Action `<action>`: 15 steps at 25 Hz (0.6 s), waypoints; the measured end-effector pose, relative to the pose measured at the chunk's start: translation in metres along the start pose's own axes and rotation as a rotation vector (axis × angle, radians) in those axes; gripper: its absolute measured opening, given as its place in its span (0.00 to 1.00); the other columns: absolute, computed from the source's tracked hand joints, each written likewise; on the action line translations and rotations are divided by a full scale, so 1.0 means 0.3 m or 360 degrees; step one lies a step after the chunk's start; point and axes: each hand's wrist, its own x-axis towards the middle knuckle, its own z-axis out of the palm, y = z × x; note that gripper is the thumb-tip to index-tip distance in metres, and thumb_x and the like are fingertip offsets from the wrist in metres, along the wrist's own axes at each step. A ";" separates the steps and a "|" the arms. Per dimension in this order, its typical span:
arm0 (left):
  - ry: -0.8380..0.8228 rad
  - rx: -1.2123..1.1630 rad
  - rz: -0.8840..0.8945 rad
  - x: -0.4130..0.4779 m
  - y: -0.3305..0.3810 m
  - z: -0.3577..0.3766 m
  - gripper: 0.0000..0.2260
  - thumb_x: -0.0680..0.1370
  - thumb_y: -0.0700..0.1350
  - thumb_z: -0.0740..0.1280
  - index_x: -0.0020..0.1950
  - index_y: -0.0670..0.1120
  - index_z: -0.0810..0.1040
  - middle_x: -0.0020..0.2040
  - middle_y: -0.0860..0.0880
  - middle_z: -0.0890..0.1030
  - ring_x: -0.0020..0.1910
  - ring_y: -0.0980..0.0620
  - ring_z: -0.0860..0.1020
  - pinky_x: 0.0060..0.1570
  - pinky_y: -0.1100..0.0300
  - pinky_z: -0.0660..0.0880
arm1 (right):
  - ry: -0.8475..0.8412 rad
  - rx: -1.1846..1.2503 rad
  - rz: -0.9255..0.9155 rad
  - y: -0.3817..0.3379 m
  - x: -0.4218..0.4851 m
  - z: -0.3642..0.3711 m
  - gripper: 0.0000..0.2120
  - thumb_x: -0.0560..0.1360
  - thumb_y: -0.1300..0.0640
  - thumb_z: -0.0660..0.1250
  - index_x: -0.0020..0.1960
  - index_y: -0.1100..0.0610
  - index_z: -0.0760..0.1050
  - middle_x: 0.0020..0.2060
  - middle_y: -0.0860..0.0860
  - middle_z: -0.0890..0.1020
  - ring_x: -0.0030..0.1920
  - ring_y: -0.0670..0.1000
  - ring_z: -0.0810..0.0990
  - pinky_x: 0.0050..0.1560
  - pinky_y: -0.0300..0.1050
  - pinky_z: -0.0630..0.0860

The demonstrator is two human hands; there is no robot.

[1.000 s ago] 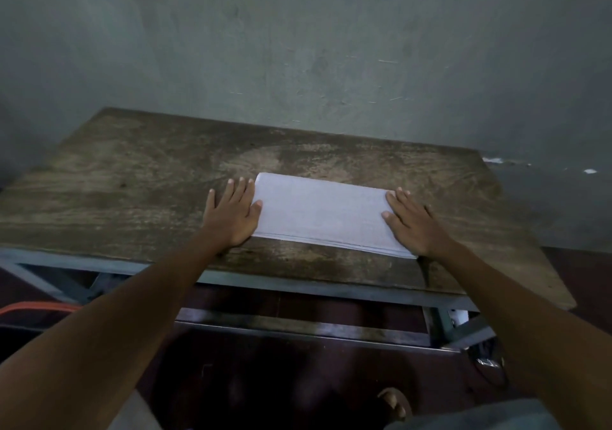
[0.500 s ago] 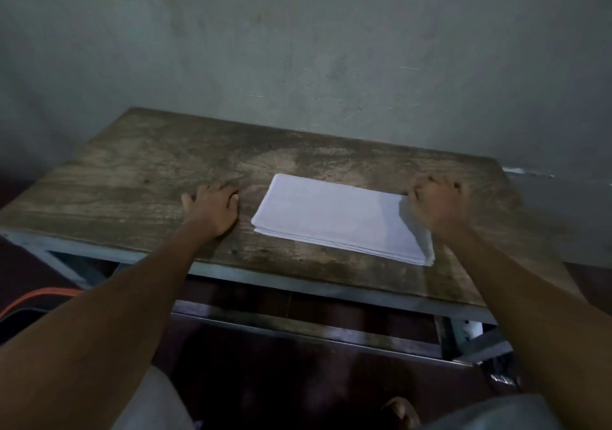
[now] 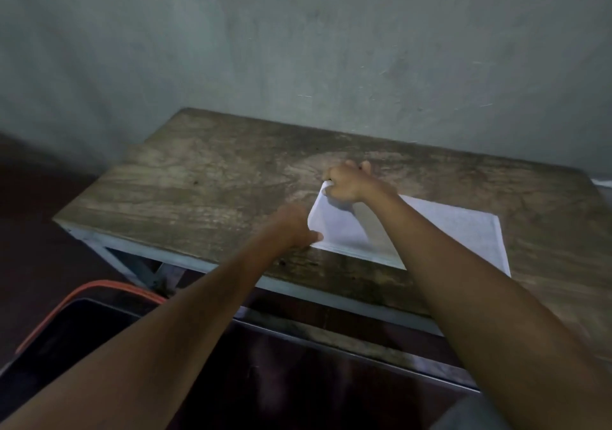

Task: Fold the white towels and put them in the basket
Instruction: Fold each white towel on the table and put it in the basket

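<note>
A folded white towel lies on the worn wooden table, toward its right side. My right hand reaches across the towel and grips its far left corner with curled fingers. My left hand pinches the near left corner. Between the two hands the towel's left edge is raised off the table. My right forearm covers the middle of the towel. The basket, dark inside with an orange rim, stands on the floor at the lower left, partly behind my left arm.
A grey plaster wall rises directly behind the table. The table's pale metal frame and lower rail run under the front edge. Dark red floor shows to the left of the table.
My right hand crossed from the towel's right end to its far left corner. My left hand came off the table onto the near left corner. The left edge lifted, and the view swung left.
</note>
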 end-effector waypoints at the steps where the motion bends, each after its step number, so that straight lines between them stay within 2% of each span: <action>1: -0.0003 -0.0021 0.0025 -0.002 0.009 -0.004 0.19 0.76 0.49 0.67 0.61 0.37 0.75 0.59 0.38 0.77 0.57 0.42 0.75 0.46 0.60 0.64 | -0.0005 0.0019 0.0011 -0.002 -0.002 -0.001 0.12 0.77 0.52 0.60 0.55 0.55 0.77 0.61 0.56 0.75 0.68 0.59 0.64 0.63 0.56 0.57; 3: -0.0046 -0.0047 0.0060 -0.005 0.014 -0.015 0.20 0.76 0.48 0.68 0.64 0.41 0.73 0.61 0.41 0.77 0.58 0.44 0.75 0.49 0.60 0.65 | 0.0013 0.0109 0.0026 -0.001 -0.003 -0.010 0.12 0.76 0.51 0.62 0.54 0.54 0.79 0.59 0.55 0.78 0.67 0.58 0.66 0.62 0.54 0.58; 5: -0.0144 -0.0132 0.0034 -0.007 0.010 -0.021 0.17 0.75 0.47 0.67 0.62 0.42 0.74 0.56 0.44 0.77 0.53 0.45 0.75 0.49 0.59 0.68 | 0.0073 0.0216 0.0013 0.002 -0.009 -0.033 0.11 0.75 0.50 0.65 0.52 0.55 0.81 0.57 0.53 0.80 0.64 0.57 0.70 0.57 0.51 0.58; 7: -0.0167 -0.0305 -0.0029 -0.030 0.018 -0.019 0.08 0.75 0.47 0.67 0.50 0.43 0.78 0.46 0.47 0.77 0.44 0.48 0.74 0.43 0.58 0.69 | 0.0175 0.0292 -0.0005 0.012 -0.027 -0.064 0.10 0.73 0.50 0.67 0.49 0.53 0.82 0.53 0.50 0.82 0.62 0.55 0.71 0.52 0.48 0.56; 8: -0.0112 -0.0403 -0.0072 -0.043 0.028 -0.018 0.06 0.74 0.47 0.66 0.41 0.45 0.76 0.40 0.47 0.75 0.40 0.49 0.73 0.38 0.59 0.68 | 0.0239 0.0323 -0.0008 0.024 -0.042 -0.084 0.09 0.72 0.49 0.68 0.49 0.52 0.82 0.51 0.49 0.82 0.61 0.53 0.72 0.52 0.47 0.56; 9: -0.0007 -0.0498 -0.0087 -0.053 0.040 -0.017 0.09 0.74 0.47 0.67 0.35 0.46 0.73 0.36 0.48 0.74 0.36 0.50 0.72 0.34 0.60 0.66 | 0.0315 0.0382 -0.0003 0.040 -0.063 -0.104 0.08 0.71 0.49 0.69 0.47 0.50 0.82 0.48 0.47 0.83 0.58 0.51 0.72 0.53 0.47 0.58; 10: 0.0158 -0.0579 -0.0050 -0.065 0.060 -0.013 0.11 0.73 0.47 0.67 0.32 0.46 0.70 0.33 0.49 0.72 0.34 0.51 0.71 0.31 0.60 0.65 | 0.0404 0.0488 0.0018 0.066 -0.095 -0.124 0.07 0.70 0.49 0.70 0.46 0.49 0.82 0.44 0.45 0.82 0.55 0.49 0.74 0.55 0.48 0.60; 12: 0.0500 -0.0782 0.0140 -0.095 0.125 -0.006 0.09 0.71 0.44 0.69 0.35 0.45 0.70 0.31 0.51 0.72 0.31 0.55 0.71 0.29 0.64 0.66 | 0.0518 0.0870 0.0104 0.137 -0.172 -0.157 0.04 0.69 0.49 0.71 0.42 0.48 0.82 0.35 0.43 0.80 0.46 0.45 0.75 0.55 0.50 0.65; 14: 0.0694 -0.1019 0.0348 -0.132 0.214 0.021 0.05 0.70 0.41 0.70 0.40 0.45 0.74 0.32 0.53 0.75 0.28 0.60 0.72 0.28 0.70 0.67 | 0.0534 0.1378 0.0127 0.227 -0.263 -0.177 0.02 0.71 0.56 0.71 0.42 0.52 0.82 0.35 0.48 0.81 0.39 0.45 0.78 0.49 0.47 0.74; 15: 0.0758 -0.1092 0.0440 -0.145 0.257 0.048 0.06 0.69 0.40 0.71 0.42 0.45 0.75 0.33 0.54 0.77 0.28 0.62 0.73 0.29 0.72 0.69 | 0.0518 0.1585 0.0121 0.270 -0.313 -0.185 0.02 0.73 0.61 0.69 0.44 0.57 0.80 0.36 0.52 0.81 0.37 0.45 0.79 0.45 0.42 0.76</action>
